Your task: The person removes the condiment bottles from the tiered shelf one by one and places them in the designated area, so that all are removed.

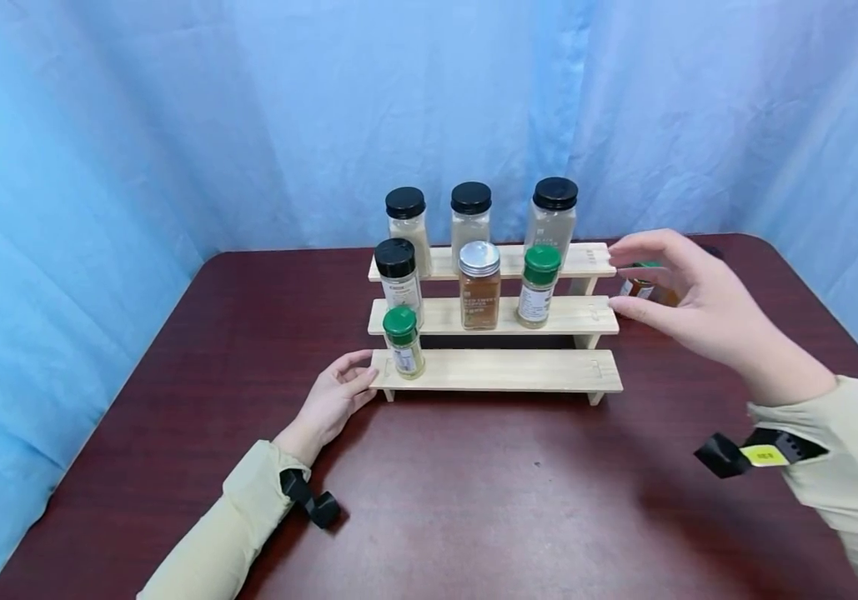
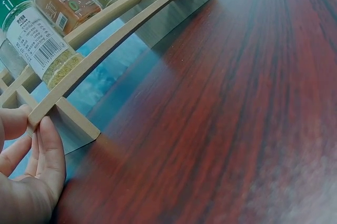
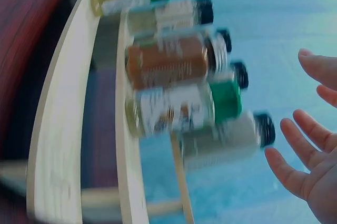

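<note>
A three-tier wooden rack (image 1: 504,371) stands on the table with spice jars on it. My left hand (image 1: 333,396) pinches the left end of its lowest board between thumb and fingers, seen close in the left wrist view. Beside that hand a green-capped jar (image 1: 404,343) stands on the lowest board. My right hand (image 1: 706,308) is raised at the rack's right end, fingers spread and slightly bent, holding nothing. On the middle board are a black-capped jar (image 1: 400,279), a silver-capped jar of reddish-brown spice (image 1: 479,287) and a green-capped jar (image 1: 537,287).
Three taller black-lidded jars (image 1: 471,212) stand on the top board. Past the rack's right end, partly hidden behind my right hand, is a small jar with a reddish label (image 1: 637,287). Blue curtains (image 1: 308,125) hang around the dark red table (image 1: 474,500).
</note>
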The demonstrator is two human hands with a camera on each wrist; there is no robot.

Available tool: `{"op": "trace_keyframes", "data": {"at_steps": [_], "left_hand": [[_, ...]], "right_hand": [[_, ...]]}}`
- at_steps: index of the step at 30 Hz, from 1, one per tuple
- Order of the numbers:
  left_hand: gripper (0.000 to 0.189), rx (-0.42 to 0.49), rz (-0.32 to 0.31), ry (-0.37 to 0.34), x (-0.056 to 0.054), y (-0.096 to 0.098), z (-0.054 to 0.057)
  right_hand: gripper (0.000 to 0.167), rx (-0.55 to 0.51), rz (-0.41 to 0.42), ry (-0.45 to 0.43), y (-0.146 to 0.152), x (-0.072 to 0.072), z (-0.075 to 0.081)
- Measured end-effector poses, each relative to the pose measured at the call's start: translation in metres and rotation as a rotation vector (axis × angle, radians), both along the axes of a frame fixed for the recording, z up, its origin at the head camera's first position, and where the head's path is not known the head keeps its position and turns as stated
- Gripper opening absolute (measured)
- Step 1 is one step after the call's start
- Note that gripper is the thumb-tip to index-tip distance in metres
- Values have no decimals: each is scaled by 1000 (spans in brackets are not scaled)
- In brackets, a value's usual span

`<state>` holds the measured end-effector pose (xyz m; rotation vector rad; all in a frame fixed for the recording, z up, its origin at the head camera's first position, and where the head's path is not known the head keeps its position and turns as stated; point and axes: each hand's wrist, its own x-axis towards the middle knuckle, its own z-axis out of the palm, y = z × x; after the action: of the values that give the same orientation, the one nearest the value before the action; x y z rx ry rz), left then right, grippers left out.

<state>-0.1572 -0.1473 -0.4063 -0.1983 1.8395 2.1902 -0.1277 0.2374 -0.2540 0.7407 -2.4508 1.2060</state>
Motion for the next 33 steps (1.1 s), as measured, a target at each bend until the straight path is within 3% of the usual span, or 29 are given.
{"op": "trace_keyframes", "data": {"at_steps": [7,21,33], "left_hand": [[45,6,2,-10,2,1,0],[45,18,-9,-5,2,0,0],[45,13,-14,9,3,0,0]], "right_hand": [[51,-44,146,48,-43,-3,-3],[54,-47,317,-96,-112,-12,-34],[56,80,265,-150,-145,-21,-46]]}}
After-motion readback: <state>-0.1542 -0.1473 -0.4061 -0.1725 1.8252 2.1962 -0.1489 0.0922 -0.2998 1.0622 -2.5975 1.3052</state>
